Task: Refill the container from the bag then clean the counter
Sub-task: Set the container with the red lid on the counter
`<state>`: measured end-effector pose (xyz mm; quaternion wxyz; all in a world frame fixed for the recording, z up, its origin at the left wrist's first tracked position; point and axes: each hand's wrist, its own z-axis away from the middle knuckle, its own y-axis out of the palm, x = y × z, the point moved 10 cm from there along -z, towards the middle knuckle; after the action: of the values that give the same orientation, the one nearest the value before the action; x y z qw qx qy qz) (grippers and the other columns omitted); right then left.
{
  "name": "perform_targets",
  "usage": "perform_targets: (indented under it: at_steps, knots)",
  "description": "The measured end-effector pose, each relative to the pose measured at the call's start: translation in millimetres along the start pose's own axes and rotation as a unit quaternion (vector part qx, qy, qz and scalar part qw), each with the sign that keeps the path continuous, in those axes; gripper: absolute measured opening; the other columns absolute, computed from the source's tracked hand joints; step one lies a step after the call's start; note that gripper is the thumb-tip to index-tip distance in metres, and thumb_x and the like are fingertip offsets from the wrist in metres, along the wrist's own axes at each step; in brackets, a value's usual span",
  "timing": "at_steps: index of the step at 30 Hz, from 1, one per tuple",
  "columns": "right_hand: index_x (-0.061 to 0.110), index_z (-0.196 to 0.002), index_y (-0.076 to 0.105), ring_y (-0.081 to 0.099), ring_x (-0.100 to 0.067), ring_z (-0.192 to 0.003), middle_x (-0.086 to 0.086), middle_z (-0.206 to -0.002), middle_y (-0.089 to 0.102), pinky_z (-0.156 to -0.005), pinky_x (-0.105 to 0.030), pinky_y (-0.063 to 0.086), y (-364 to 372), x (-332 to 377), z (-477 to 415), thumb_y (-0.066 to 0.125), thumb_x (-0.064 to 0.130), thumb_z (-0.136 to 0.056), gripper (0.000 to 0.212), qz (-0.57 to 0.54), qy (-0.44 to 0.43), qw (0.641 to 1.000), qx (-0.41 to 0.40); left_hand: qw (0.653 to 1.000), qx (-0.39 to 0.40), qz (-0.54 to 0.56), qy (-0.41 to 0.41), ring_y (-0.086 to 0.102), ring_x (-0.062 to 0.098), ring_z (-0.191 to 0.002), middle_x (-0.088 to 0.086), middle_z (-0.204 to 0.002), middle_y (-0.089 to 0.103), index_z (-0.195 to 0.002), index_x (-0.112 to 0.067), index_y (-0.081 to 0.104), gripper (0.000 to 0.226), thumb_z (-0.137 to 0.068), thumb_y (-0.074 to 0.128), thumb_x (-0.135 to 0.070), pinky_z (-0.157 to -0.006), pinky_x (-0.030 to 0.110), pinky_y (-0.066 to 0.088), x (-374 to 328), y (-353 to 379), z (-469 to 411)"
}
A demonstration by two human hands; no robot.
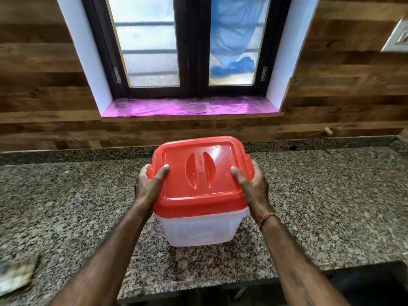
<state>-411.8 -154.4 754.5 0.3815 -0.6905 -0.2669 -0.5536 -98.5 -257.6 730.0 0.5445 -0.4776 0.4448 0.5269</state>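
A square translucent container (199, 230) with a red lid (201, 175) stands on the speckled granite counter (66, 195), in the middle of the head view. My left hand (148, 186) grips the lid's left edge, thumb on top. My right hand (254, 186) grips the lid's right edge the same way. The lid sits on the container, tilted slightly towards me. What is inside the container cannot be made out. No bag is clearly in view.
A blurred greenish cloth or packet (17, 274) lies at the counter's near left. A dark sink or recess (371, 281) opens at the near right. Behind the counter rise a wood-panelled wall, a window with a purple sill (189, 107), and a wall socket (397, 38).
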Motion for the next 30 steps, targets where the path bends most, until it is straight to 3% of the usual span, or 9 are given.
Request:
perform_targets:
  at_steps: [5, 8, 10, 13, 16, 19, 22, 27, 30]
  knots:
    - [0.024, -0.147, 0.045, 0.075, -0.028, -0.099, -0.009, -0.123, 0.070, -0.078, -0.045, 0.063, -14.2, -8.5, -15.5, 0.084, 0.026, -0.079, 0.079, -0.233, 0.119, 0.964, 0.040, 0.999, -0.034, -0.006, 0.038, 0.072, 0.026, -0.098, 0.011, -0.118, 0.069, -0.139, -0.016, 0.048, 0.081, -0.076, 0.079, -0.057, -0.085, 0.047, 0.062, -39.3, 9.4, 0.6]
    - [0.023, -0.148, 0.043, 0.075, -0.037, -0.101, -0.015, -0.123, 0.071, -0.082, -0.061, 0.059, -46.0, -22.7, -30.2, 0.086, 0.018, -0.076, 0.084, -0.290, 0.157, 0.943, 0.040, 0.998, 0.013, -0.008, 0.055, 0.068, 0.010, -0.094, 0.006, -0.123, 0.067, -0.141, -0.012, 0.050, 0.065, -0.091, 0.070, -0.048, -0.074, 0.021, 0.058, -54.9, 51.0, 2.0]
    - [0.024, -0.148, 0.045, 0.075, -0.037, -0.101, -0.017, -0.121, 0.072, -0.079, -0.059, 0.060, -78.8, -31.7, -41.6, 0.084, 0.018, -0.079, 0.080, -0.306, 0.161, 0.938, 0.025, 0.997, 0.030, -0.018, 0.069, 0.062, 0.000, -0.092, 0.002, -0.122, 0.067, -0.135, -0.012, 0.054, 0.052, -0.098, 0.061, -0.047, -0.066, 0.007, 0.049, -61.0, 83.0, 9.1]
    - [0.025, -0.143, 0.051, 0.076, -0.033, -0.099, -0.015, -0.122, 0.073, -0.073, -0.052, 0.062, -136.5, -46.7, -62.7, 0.083, 0.019, -0.080, 0.071, -0.308, 0.156, 0.938, -0.013, 0.994, 0.041, -0.073, 0.073, 0.062, 0.016, -0.115, 0.006, -0.134, 0.065, -0.139, -0.016, 0.053, 0.072, -0.089, 0.054, -0.068, -0.096, 0.028, 0.052, -53.6, 130.4, 26.0]
    - [0.026, -0.135, 0.060, 0.074, -0.032, -0.100, -0.013, -0.121, 0.073, -0.072, -0.051, 0.063, -187.0, -65.8, -81.6, 0.082, 0.018, -0.079, 0.060, -0.300, 0.145, 0.941, -0.053, 0.976, 0.065, -0.193, 0.075, 0.046, 0.030, -0.140, 0.008, -0.155, 0.047, -0.156, -0.023, 0.034, 0.086, -0.089, 0.051, -0.075, -0.114, 0.046, 0.039, -39.3, 179.4, 41.4]
    - [0.023, -0.133, 0.063, 0.073, -0.027, -0.093, -0.013, -0.119, 0.073, -0.063, -0.043, 0.062, -241.4, -95.7, -88.5, 0.088, 0.024, -0.068, 0.070, -0.289, 0.153, 0.939, -0.102, 0.932, 0.076, -0.345, 0.083, 0.038, 0.033, -0.146, 0.007, -0.163, 0.036, -0.162, -0.021, 0.018, 0.095, -0.090, 0.050, -0.073, -0.113, 0.043, 0.035, -24.3, 229.1, 57.8]
    - [0.020, -0.132, 0.064, 0.073, -0.021, -0.084, -0.014, -0.121, 0.072, -0.060, -0.037, 0.061, -288.8, -145.5, -96.6, 0.092, 0.033, -0.050, 0.088, -0.268, 0.179, 0.938, -0.132, 0.891, 0.063, -0.443, 0.076, 0.046, 0.032, -0.140, 0.009, -0.158, 0.044, -0.161, -0.019, 0.018, 0.085, -0.096, 0.050, -0.063, -0.104, 0.041, 0.041, -5.3, 266.0, 65.5]
    - [0.011, -0.129, 0.063, 0.074, -0.013, -0.067, -0.015, -0.111, 0.072, -0.055, -0.034, 0.061, -272.2, -216.8, -102.3, 0.080, 0.007, -0.079, 0.052, -0.229, 0.225, 0.944, -0.079, 0.851, 0.005, -0.512, 0.115, 0.056, 0.039, -0.128, 0.012, -0.158, 0.043, -0.162, -0.020, 0.018, 0.067, -0.104, 0.046, -0.039, -0.096, 0.047, 0.047, 2.7, 272.1, 71.7]
    - [0.010, -0.123, 0.063, 0.071, -0.022, -0.078, -0.018, -0.111, 0.071, -0.073, -0.043, 0.063, -239.9, -248.7, -101.5, 0.078, 0.000, -0.079, 0.048, -0.193, 0.237, 0.951, -0.046, 0.841, -0.019, -0.525, 0.128, 0.061, 0.041, -0.119, 0.015, -0.146, 0.056, -0.161, -0.021, 0.023, 0.064, -0.103, 0.047, -0.039, -0.089, 0.047, 0.049, -2.1, 272.7, 75.2]
